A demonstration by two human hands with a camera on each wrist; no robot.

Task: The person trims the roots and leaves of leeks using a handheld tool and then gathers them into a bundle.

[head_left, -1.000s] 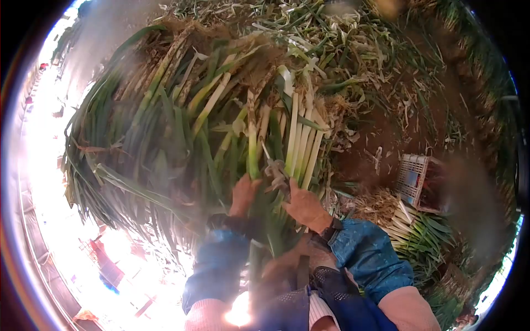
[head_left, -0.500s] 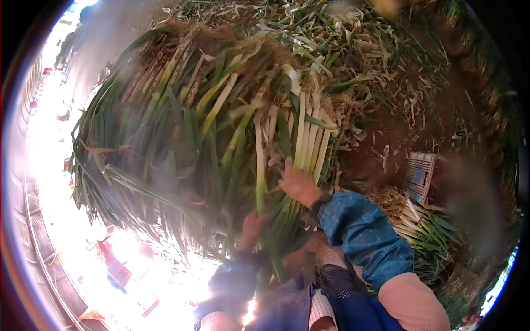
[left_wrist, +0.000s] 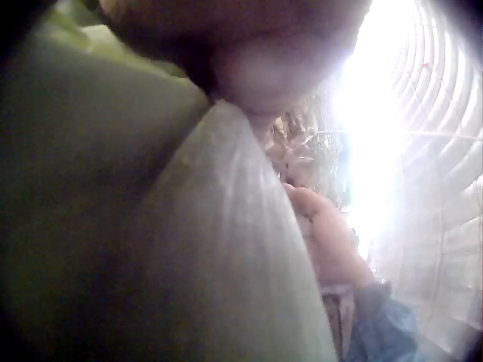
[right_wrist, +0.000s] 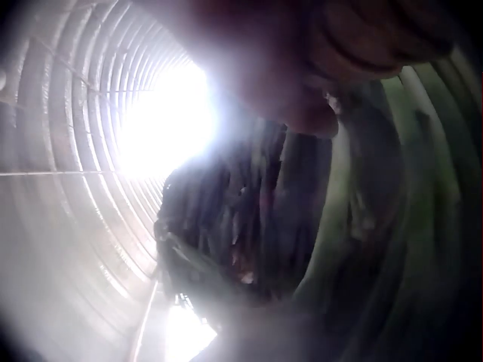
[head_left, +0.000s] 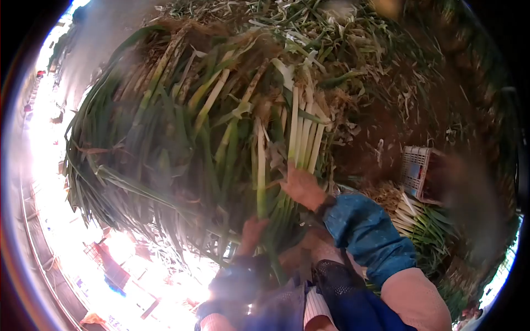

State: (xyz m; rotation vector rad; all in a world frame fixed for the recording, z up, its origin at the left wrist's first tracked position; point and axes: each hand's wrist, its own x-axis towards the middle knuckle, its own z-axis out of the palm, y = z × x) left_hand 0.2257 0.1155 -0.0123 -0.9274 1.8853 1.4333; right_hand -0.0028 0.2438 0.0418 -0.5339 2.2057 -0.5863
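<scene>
My left hand (head_left: 253,234) grips the green upper part of a leek (head_left: 261,171), whose long pale stalk points away from me. Broad leek leaves fill the left wrist view, below the curled fingers (left_wrist: 264,68). To the right, my right hand (head_left: 305,187) is at the lower ends of several clean white leeks (head_left: 302,135) lying side by side. In the right wrist view its fingers (right_wrist: 377,38) are curled, and the thumb meets the top of a pale green leaf strip (right_wrist: 332,196). That view is dark and blurred around the pinch.
A large heap of unpeeled leeks (head_left: 160,121) with roots and soil spreads to the left. Stripped leaves (head_left: 353,44) litter the ground at the back. On the right are a white plastic crate (head_left: 415,170) and a pile of cleaned leeks (head_left: 417,220).
The left hand has drawn back toward my body with the leek, whose dirty stalk now shows clean and pale. The right hand has shifted slightly back from the stalk, beside the white leeks.
</scene>
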